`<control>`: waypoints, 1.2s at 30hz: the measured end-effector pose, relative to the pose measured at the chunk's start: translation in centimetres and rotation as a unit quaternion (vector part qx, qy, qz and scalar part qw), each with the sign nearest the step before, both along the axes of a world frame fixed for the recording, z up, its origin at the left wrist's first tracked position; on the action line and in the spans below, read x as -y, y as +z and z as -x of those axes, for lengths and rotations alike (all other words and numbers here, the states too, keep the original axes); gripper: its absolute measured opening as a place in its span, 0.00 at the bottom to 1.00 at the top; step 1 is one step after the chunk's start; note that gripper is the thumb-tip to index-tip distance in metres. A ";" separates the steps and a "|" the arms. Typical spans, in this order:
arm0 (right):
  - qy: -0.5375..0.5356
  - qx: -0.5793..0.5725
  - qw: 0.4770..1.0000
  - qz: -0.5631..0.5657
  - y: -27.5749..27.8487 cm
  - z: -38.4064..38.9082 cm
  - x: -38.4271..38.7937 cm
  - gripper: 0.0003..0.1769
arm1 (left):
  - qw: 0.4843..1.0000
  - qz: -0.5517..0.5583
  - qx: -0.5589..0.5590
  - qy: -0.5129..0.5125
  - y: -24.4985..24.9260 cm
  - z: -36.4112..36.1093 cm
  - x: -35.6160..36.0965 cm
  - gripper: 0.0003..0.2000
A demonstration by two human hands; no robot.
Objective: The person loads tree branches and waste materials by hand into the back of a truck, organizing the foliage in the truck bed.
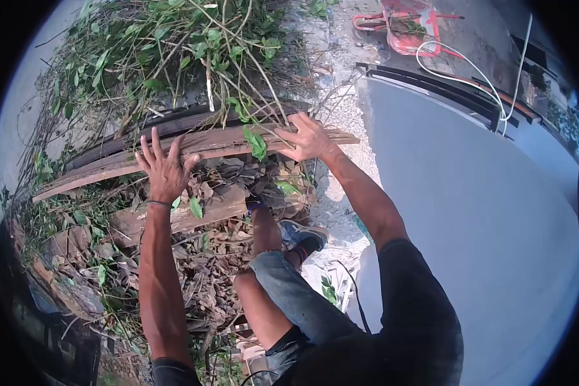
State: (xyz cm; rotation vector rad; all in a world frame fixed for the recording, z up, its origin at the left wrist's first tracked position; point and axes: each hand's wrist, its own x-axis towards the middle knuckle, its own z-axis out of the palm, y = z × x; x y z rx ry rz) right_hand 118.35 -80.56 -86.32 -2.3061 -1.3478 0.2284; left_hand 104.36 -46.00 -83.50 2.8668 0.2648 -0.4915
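Note:
A long weathered wooden plank (225,143) lies across the upper middle of the head view, over leaves and branches. On its left part rests my left hand (165,168), palm down with the fingers spread. Near the plank's right end, my right hand (305,137) is bent over the top edge, fingers curled, beside some thin stems. Dark boards (174,123) lie just behind the plank. A second board (186,215) sits below it, among dry brown leaves. A green leaf (255,144) hangs over the plank between my hands.
Cut leafy branches (154,51) are heaped beyond the plank. A grey wall surface (457,193) rises on the right, with a white hose (476,80) near its far edge. A red wheelbarrow (408,32) stands at the top right. My legs are among dry leaves (206,283).

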 end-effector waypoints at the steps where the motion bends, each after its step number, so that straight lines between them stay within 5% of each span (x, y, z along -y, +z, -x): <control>1: 0.002 -0.002 1.000 0.000 0.0 -0.1 0.0 0.26 | 1.000 0.002 -0.005 0.003 -0.1 0.1 0.2 0.33; 13: 0.025 0.043 0.998 -0.031 -1.3 0.4 0.4 0.24 | 0.999 -0.046 -0.025 0.010 -1.2 0.3 0.0 0.35; 22: 0.016 0.101 0.993 -0.060 -2.7 0.3 0.5 0.24 | 0.993 -0.095 0.058 -0.027 -4.5 1.0 -1.3 0.32; 29: 0.010 0.111 0.993 -0.049 -2.6 0.9 0.8 0.23 | 0.986 -0.111 0.104 -0.064 -5.5 1.4 -2.3 0.40; 34: 0.025 0.101 0.993 -0.051 -2.8 0.3 0.8 0.21 | 0.974 -0.130 0.148 -0.110 -5.4 1.3 -2.8 0.32; 35: 0.052 0.094 0.993 -0.057 -1.4 0.5 0.6 0.22 | 0.998 0.037 0.022 -0.049 -2.1 0.3 -1.4 0.40; 36: 0.079 0.089 0.991 -0.063 -0.7 0.5 0.5 0.23 | 0.998 0.042 0.019 -0.041 -2.4 0.4 -1.7 0.37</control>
